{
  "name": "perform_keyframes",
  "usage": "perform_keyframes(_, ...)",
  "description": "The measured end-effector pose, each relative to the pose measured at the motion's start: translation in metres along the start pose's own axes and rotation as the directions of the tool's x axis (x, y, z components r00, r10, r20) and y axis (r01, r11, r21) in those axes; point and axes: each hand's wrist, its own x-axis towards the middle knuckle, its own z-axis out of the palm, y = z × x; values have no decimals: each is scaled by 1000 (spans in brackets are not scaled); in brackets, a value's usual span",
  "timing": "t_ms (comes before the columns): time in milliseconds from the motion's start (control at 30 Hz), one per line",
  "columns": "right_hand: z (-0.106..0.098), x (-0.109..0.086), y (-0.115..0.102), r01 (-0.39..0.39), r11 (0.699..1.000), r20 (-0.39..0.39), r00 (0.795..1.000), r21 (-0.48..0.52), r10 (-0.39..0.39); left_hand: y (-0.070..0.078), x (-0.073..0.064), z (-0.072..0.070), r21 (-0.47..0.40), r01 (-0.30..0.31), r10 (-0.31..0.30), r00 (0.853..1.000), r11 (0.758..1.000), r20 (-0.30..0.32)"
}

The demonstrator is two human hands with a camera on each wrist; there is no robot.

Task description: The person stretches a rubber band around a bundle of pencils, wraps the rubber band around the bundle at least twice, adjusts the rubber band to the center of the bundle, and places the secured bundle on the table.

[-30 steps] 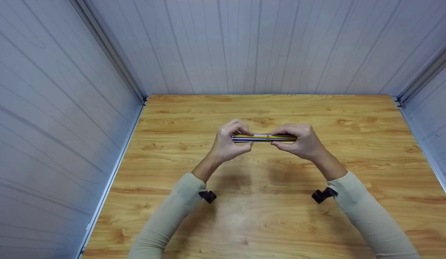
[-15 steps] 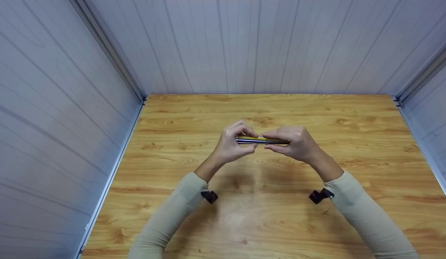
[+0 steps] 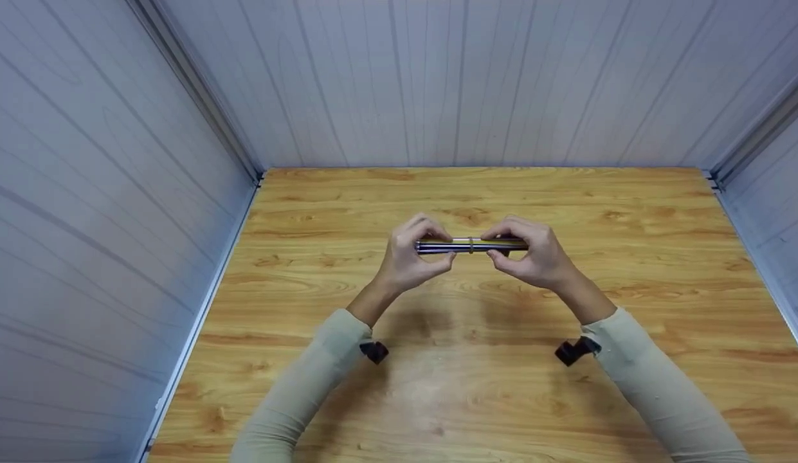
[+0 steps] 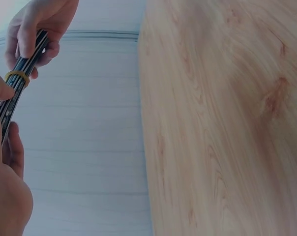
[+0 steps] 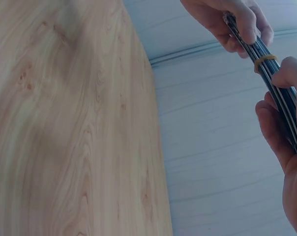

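A bundle of slim pencil-like sticks (image 3: 460, 245), purplish, dark and yellow, is held level above the table in the head view. A yellowish rubber band (image 5: 265, 61) circles it near its middle. My left hand (image 3: 408, 254) grips the left part between thumb and fingers. Its fellow, my right hand (image 3: 534, 254), pinches the right part in the same way, with the band in the gap between them. Both wrist views show the dark, striped sticks lying closely side by side. Palms and fingers hide the bundle's ends in part.
The wood-grain table (image 3: 476, 386) spreads beneath both hands. Pale panel walls (image 3: 424, 83) stand at the back and on both sides. A small black device (image 3: 374, 352) sits at the left cuff, another black device (image 3: 571, 352) at the right.
The right hand slid left over the band, then moved back right, so the band shows again. The bundle has rolled a little: less yellow and more purple faces up.
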Motion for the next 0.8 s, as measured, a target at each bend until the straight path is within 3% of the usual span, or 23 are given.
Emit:
perform_keyframes(167, 4, -1, 0, -29, 997, -11, 999, 77, 30, -2, -2, 4, 128, -93, 94, 996, 987, 0)
perform_keyframes(333, 3, -3, 3, -56, 991, 10, 998, 118, 56, -5, -3, 2, 275, -221, 219, 975, 936, 41)
perform_keyframes(433, 2, -4, 6, -89, 988, 15, 996, 126, 87, -7, -1, 1, 301, -245, 239, 969, 922, 59)
perform_keyframes(533, 0, -3, 10, -145, 981, 9, 989, 127, 145, -10, 3, 0, 291, -212, 201, 977, 933, 68)
perform_keyframes(667, -2, 4, 16, -237, 962, -7, 971, 135, 240, -16, 11, 1, 258, -107, 93, 994, 960, 65)
perform_keyframes(800, -3, 8, 23, -298, 946, -11, 953, 128, 301, -24, 18, 2, 223, -13, -4, 997, 975, 78)
